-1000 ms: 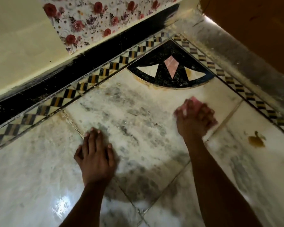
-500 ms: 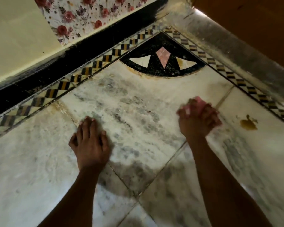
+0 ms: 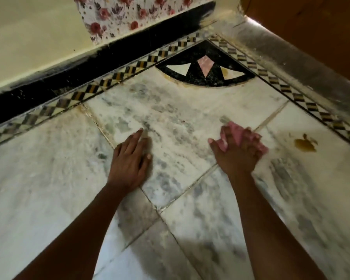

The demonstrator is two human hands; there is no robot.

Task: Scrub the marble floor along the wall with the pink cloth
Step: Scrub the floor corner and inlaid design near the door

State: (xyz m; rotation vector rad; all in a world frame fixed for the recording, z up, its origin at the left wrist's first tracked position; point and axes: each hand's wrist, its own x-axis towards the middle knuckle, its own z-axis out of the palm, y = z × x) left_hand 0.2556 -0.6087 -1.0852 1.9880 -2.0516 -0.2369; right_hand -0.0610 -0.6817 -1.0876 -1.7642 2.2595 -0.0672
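Pink cloth (image 3: 235, 131) under right hand (image 3: 238, 150) has slid nearer left hand (image 3: 129, 158).

Pink cloth (image 3: 237, 131) (mostly hidden, blurred)

Counted: two hands, left hand (image 3: 129, 158) and right hand (image 3: 239, 153); one pink cloth (image 3: 237, 133); one corner inlay (image 3: 205, 66); one brown stain (image 3: 305, 144); two checkered border strips.
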